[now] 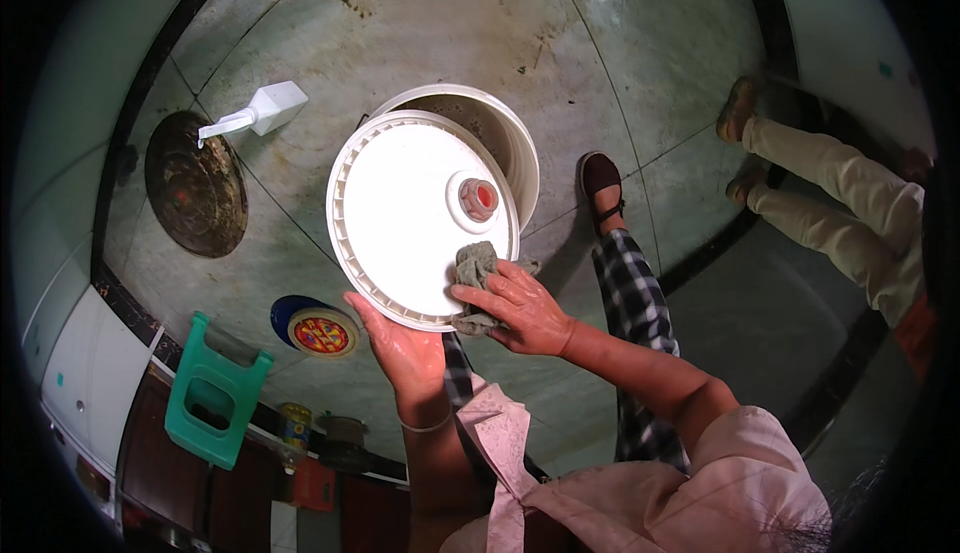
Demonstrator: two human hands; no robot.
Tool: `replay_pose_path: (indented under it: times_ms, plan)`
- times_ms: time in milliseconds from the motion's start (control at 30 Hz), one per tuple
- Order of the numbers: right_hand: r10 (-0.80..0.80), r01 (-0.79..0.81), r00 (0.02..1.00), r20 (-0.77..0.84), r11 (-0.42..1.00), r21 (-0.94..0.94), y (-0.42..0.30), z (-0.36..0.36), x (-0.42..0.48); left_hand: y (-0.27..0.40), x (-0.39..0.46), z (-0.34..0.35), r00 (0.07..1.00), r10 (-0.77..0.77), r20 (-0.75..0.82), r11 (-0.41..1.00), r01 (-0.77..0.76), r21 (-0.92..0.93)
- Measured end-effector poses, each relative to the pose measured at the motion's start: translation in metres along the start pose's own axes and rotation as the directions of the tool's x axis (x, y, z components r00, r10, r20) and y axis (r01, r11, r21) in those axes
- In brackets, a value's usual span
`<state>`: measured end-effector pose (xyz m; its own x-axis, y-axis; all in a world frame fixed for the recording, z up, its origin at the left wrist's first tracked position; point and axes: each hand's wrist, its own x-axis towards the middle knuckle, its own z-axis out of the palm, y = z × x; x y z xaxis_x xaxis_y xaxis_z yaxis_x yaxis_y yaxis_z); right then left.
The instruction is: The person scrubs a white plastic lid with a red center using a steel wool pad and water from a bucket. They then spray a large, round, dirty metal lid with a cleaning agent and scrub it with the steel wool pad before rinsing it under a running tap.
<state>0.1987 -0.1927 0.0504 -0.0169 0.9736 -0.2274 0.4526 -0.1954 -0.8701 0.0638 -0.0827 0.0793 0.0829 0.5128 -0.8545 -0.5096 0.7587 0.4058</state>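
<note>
A round white plastic bucket lid (405, 215) is tilted over a white bucket (525, 155) on the floor and covers part of its mouth. On the lid sits a spout cap (478, 199) with a red centre. My left hand (409, 350) supports the lid's lower edge from below, with the thumb at the rim. In my right hand (525, 309) is a crumpled grey cloth (476, 268), pressed against the lid near its lower right edge. Both hands look wet. The inside of the bucket shows only in part.
A dark round cover (196, 185) lies on the left, with a white plastic bottle (277, 105) beside it. Nearer are a round tub with a red and yellow label (322, 332) and a green plastic stool (217, 395). Another person's legs (832, 178) are at right.
</note>
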Motion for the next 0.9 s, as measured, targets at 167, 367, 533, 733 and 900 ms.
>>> replay_pose_path:
  times_ms: [167,367,533,733,900]
  plan:
    - [-0.091,0.056,0.982,-0.164,0.977,-0.205,0.004,0.013,0.007,0.005,-0.007,-0.002,0.969,0.215,0.125,0.941,-0.240,0.239]
    - [-0.143,0.133,0.964,-0.224,0.989,-0.060,-0.015,-0.043,0.008,0.068,-0.010,0.006,0.588,0.343,0.732,0.055,-0.791,0.609]
    - [-0.194,0.226,0.949,-0.247,0.968,0.107,-0.010,-0.085,0.030,0.100,-0.023,0.044,0.544,-0.105,0.832,-0.423,-0.782,0.458]
    - [-0.231,0.239,0.935,-0.269,0.971,-0.005,-0.001,-0.115,0.094,0.099,-0.017,0.040,0.654,0.021,0.756,-0.370,-0.698,0.614]
    - [-0.035,0.101,0.973,-0.226,0.953,0.286,0.025,-0.096,0.134,0.114,-0.050,-0.026,0.855,0.453,0.254,0.190,-0.370,0.909]
